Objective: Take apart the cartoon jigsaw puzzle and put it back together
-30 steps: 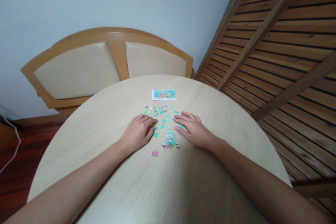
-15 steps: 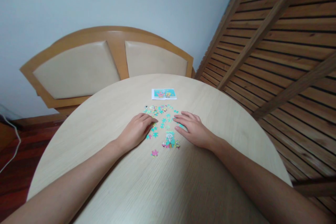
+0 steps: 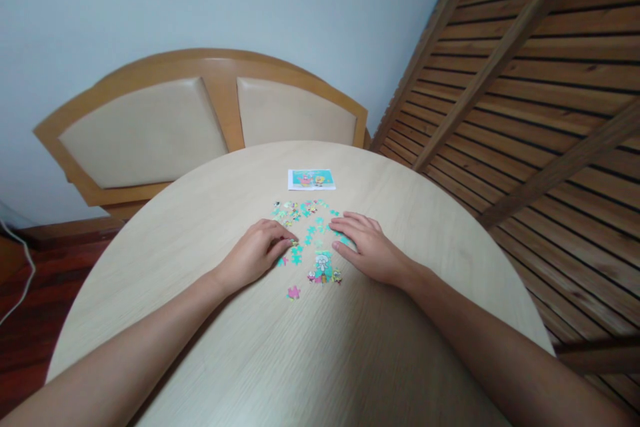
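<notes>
My left hand (image 3: 263, 245) is low over the table, thumb and fingertips closed on a small puzzle piece (image 3: 295, 242). Loose turquoise pieces (image 3: 297, 255) lie just beside its fingertips. On the right, my right hand (image 3: 364, 243) rests with fingers stretched out and holds nothing; turquoise pieces (image 3: 343, 238) show between its thumb and fingers. Between the hands and a little nearer to me is a joined puzzle section (image 3: 323, 267) with a turquoise cartoon figure. A pink piece (image 3: 293, 292) lies apart at its lower left.
More mixed pieces (image 3: 295, 209) are scattered farther back. Behind them lies a picture sheet (image 3: 313, 179) with cartoon figures. The round wooden table (image 3: 280, 360) has a padded bench back (image 3: 150, 130) beyond it and a slatted wooden screen (image 3: 540, 113) on the right.
My left hand's fingertips have drawn down slightly toward me and closed together on a piece. My right hand has stayed nearly still. The view has shifted very slightly.
</notes>
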`<state>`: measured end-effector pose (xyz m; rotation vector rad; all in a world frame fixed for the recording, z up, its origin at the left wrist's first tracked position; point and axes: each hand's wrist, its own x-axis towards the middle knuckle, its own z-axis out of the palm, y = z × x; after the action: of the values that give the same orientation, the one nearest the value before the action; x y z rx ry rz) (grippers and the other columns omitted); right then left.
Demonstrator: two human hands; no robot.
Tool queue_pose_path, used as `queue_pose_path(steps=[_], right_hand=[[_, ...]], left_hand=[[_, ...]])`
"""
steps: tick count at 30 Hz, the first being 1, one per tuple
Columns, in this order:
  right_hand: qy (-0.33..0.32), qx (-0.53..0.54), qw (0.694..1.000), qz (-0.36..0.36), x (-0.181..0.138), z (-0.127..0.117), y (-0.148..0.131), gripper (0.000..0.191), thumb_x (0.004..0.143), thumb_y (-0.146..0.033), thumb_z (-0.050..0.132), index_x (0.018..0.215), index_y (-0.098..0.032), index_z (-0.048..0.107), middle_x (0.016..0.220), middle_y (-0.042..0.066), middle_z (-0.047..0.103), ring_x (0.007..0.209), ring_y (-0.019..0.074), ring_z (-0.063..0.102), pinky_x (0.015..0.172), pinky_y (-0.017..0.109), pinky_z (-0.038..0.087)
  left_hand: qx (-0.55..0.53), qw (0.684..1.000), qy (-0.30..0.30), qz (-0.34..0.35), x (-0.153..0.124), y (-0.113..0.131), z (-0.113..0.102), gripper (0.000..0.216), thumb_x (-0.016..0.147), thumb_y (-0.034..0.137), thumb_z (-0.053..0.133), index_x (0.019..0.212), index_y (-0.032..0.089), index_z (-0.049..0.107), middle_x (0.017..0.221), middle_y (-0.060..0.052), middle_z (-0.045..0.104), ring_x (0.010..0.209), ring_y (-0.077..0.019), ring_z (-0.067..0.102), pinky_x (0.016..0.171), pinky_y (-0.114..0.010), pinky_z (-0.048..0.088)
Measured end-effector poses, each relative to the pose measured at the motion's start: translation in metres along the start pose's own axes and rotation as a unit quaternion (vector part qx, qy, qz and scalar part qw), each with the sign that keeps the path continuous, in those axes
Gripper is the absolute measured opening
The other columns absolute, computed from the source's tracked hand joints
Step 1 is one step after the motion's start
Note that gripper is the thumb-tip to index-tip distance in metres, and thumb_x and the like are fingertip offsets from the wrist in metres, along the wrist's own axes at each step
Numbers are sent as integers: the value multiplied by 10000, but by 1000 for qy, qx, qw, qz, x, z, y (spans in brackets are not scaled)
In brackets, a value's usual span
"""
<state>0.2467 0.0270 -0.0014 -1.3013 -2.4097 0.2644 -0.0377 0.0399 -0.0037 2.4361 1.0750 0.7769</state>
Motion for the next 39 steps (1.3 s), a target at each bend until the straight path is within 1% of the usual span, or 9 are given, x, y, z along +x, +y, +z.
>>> queue_pose_path(steps=[7, 11, 16, 20, 23, 27, 31, 35, 39], right_hand=[[50, 110, 992, -29, -2, -3, -31, 250, 981, -326, 594, 1193, -250, 704, 1116, 49, 767, 1104, 232, 671, 1065, 457, 429], [45, 191, 980, -13, -4, -2, -47, 246, 972, -290, 604, 1188, -266, 720, 1043, 18, 778, 979, 187, 705, 956, 352, 502], [8, 282, 959, -5, -5, -5, -52, 297, 926, -218, 603, 1200, -233, 717, 960, 7, 771, 841, 150, 705, 802, 270, 538], [-7, 255, 967, -11, -5, -16, -45, 281, 889, -158, 553, 1048, -240, 770, 939, 3, 773, 850, 158, 697, 817, 281, 524], [-18, 212, 976, 37, -5, -23, -34, 262, 836, -139, 545, 933, -222, 774, 858, 2, 769, 775, 165, 687, 723, 274, 511], [-24, 222, 970, 101, -6, -22, -20, 186, 792, -165, 588, 891, -183, 745, 770, 15, 736, 691, 161, 663, 641, 261, 502], [-46, 243, 961, 123, -7, -16, -13, 131, 783, -188, 627, 878, -168, 714, 760, 22, 717, 697, 161, 654, 639, 257, 499], [-76, 238, 960, 124, -8, -13, -11, 265, 807, -178, 591, 1023, -179, 744, 748, -3, 701, 662, 138, 624, 607, 242, 445], [-80, 252, 954, 143, -8, -13, -13, 216, 810, -195, 600, 966, -183, 749, 735, -5, 708, 670, 142, 637, 600, 239, 441]], left_hand=[[-130, 990, 25, -49, -3, 28, 10, 202, 981, 317, 578, 987, 197, 740, 961, -66, 761, 880, -206, 681, 837, -375, 546], [-237, 968, 31, -77, -7, 40, 19, 202, 949, 336, 627, 1056, 175, 686, 923, -52, 735, 866, -193, 679, 807, -342, 551], [-267, 958, 44, -91, -9, 45, 24, 191, 925, 330, 681, 1027, 179, 622, 846, -23, 724, 836, -184, 684, 798, -329, 543], [-193, 978, 37, -67, -10, 49, 21, 138, 977, 316, 611, 1027, 188, 629, 952, -49, 728, 898, -192, 683, 829, -349, 548], [-85, 995, -22, 42, -11, 51, 15, 154, 1012, 297, 564, 1094, 207, 659, 1096, -77, 722, 1046, -223, 665, 949, -407, 529], [17, 974, -123, 189, -13, 52, 11, 317, 1018, 326, 569, 1320, 244, 614, 1371, -103, 621, 1283, -277, 561, 1106, -470, 442], [65, 966, -147, 201, -15, 53, 12, 450, 1001, 402, 588, 1421, 245, 553, 1388, -129, 596, 1281, -311, 548, 1093, -498, 447], [86, 966, -145, 197, -14, 53, 11, 443, 1003, 421, 580, 1406, 238, 570, 1348, -124, 608, 1251, -312, 557, 1072, -499, 456], [92, 967, -140, 192, -14, 51, 9, 389, 1025, 399, 544, 1378, 241, 591, 1327, -119, 616, 1234, -299, 566, 1066, -488, 458]])
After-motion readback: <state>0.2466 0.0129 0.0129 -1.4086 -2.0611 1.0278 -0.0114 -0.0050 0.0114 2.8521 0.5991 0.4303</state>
